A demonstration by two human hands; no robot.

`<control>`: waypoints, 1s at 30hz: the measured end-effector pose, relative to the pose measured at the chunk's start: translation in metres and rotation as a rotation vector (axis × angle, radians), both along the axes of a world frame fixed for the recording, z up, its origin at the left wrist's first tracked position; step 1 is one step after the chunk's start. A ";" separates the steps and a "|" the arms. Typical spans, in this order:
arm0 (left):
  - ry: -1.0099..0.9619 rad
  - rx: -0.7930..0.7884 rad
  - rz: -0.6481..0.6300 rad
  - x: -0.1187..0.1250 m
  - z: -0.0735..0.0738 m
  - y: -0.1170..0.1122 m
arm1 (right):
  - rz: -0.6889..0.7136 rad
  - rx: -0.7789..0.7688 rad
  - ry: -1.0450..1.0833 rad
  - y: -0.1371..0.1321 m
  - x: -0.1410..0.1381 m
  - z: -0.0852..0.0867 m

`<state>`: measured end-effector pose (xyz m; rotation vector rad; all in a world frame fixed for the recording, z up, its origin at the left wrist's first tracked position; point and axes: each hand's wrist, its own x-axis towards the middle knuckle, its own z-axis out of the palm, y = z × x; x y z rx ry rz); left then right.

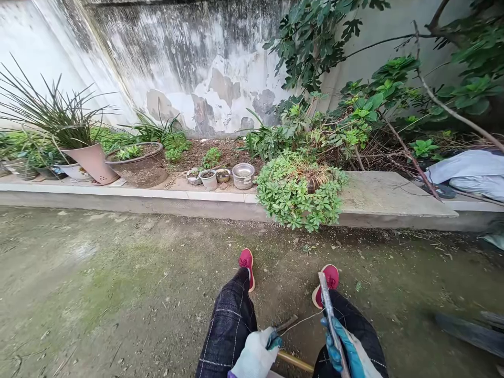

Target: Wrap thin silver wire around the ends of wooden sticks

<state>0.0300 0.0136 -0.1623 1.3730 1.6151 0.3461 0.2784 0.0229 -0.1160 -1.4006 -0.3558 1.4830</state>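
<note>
My left hand [256, 353], in a white glove with a blue-green palm, is closed low in front of my left leg. A short dark stick-like piece [287, 324] juts out from its fingers. My right hand [348, 349], gloved alike, is wrapped round a long greyish stick [329, 304] that points up and away over my right shoe. A thin pale string [301, 321] runs from near the left hand towards the right hand's stick; its ends are hard to make out. Below the hands, a yellowish rod [295, 361] spans the space between my legs.
Ahead runs a low ledge [220, 196] with potted plants, small pots [208, 180] and a metal bowl [243, 176]. A leafy plant [299, 202] overhangs it. Branches [444, 105] and white sacks [468, 170] are at the right; blurred dark planks [472, 331] lie lower right.
</note>
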 end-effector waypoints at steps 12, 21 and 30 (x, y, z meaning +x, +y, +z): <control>-0.160 -0.026 0.126 0.005 0.004 0.003 | 0.021 0.008 0.009 -0.002 0.001 0.004; -0.513 -0.090 0.395 0.004 0.028 0.022 | 0.069 0.031 0.052 0.015 0.008 0.007; -0.882 0.033 0.344 -0.027 0.141 0.042 | 0.105 0.254 0.065 0.050 0.011 0.067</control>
